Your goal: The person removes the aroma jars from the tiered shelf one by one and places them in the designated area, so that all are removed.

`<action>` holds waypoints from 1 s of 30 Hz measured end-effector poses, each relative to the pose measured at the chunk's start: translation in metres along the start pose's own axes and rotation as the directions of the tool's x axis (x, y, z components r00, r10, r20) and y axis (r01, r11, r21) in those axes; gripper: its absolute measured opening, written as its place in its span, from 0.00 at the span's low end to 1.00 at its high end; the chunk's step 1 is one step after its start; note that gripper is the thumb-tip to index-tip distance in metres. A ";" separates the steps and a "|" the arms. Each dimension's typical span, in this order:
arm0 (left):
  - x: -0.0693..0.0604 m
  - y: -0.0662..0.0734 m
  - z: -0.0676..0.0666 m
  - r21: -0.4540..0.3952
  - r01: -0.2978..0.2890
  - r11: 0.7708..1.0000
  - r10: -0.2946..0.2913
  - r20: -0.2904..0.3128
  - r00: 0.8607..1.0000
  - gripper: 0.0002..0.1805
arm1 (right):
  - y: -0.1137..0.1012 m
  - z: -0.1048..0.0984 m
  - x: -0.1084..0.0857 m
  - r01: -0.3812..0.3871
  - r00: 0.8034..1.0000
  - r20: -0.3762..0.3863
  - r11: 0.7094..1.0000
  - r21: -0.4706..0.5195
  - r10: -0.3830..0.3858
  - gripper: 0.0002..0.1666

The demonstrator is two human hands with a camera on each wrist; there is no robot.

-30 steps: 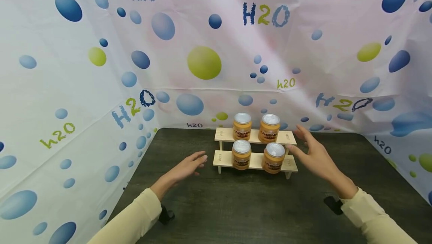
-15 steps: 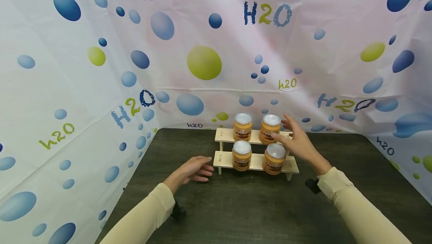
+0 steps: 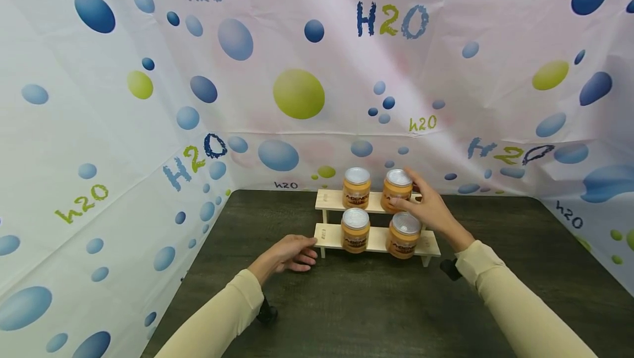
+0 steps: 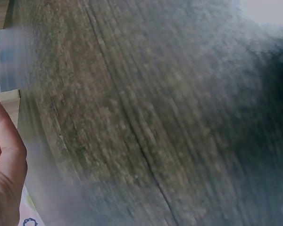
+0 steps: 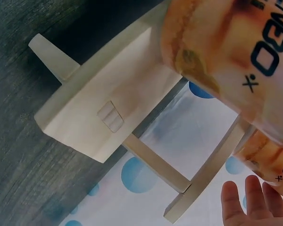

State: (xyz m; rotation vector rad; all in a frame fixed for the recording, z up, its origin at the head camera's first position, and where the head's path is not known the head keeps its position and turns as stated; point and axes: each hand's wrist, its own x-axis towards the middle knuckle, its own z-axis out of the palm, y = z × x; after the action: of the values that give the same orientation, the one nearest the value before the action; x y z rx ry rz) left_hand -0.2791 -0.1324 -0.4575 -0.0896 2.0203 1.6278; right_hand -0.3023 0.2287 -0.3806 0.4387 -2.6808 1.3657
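Note:
Two small wooden stands, a taller one [image 3: 324, 199] behind a lower one [image 3: 326, 234], bear several orange jars with silvery lids. My left hand [image 3: 289, 253] is at the left end of the front stand, the upper digit's tip touching the board and the other fingers loosely bent below it. My right hand [image 3: 430, 209] reaches around the back right jar [image 3: 397, 188], thumb across its front and fingers at its far right side. Below it stands the front right jar [image 3: 403, 237]. In the right wrist view, nearly straight fingers [image 5: 257, 200] lie by a jar [image 5: 264, 157]; contact is unclear.
The back left jar [image 3: 356, 190] and front left jar [image 3: 355, 231] stand beside the right-hand ones. Under the stands lies a dark wood-grain table [image 3: 366, 308]. A white sheet [image 3: 337, 66] printed with bubbles hangs behind and at both sides.
My right hand has moved left from the stands' right end to the back right jar. My left hand has moved right to the front stand's left end. The jars keep their places.

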 end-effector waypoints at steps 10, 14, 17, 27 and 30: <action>0.003 0.000 0.002 -0.017 0.004 1.000 -0.004 0.016 1.000 0.21 | -0.005 0.000 0.007 -0.022 1.000 0.007 0.999 -0.025 0.022 0.52; 0.003 0.000 0.003 -0.017 0.005 1.000 -0.005 0.012 1.000 0.21 | -0.006 0.000 0.008 -0.032 0.999 0.002 0.999 -0.029 0.032 0.52; 0.003 -0.001 0.003 -0.014 0.007 1.000 -0.007 0.008 1.000 0.21 | -0.005 0.001 0.009 -0.034 0.999 -0.001 0.999 -0.034 0.034 0.52; 0.003 -0.001 0.005 -0.005 0.009 1.000 -0.009 0.002 1.000 0.21 | -0.002 0.003 0.009 -0.023 1.000 -0.016 0.999 -0.026 0.022 0.49; 0.003 -0.001 0.005 0.000 0.008 1.000 -0.008 0.002 1.000 0.21 | -0.002 0.003 0.009 -0.019 1.000 -0.023 0.999 -0.026 0.019 0.49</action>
State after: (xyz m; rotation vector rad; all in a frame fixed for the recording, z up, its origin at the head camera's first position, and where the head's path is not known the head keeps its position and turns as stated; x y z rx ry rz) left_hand -0.2791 -0.1269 -0.4605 -0.0956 2.0161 1.6226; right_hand -0.3106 0.2234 -0.3788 0.3937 -2.6878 1.3307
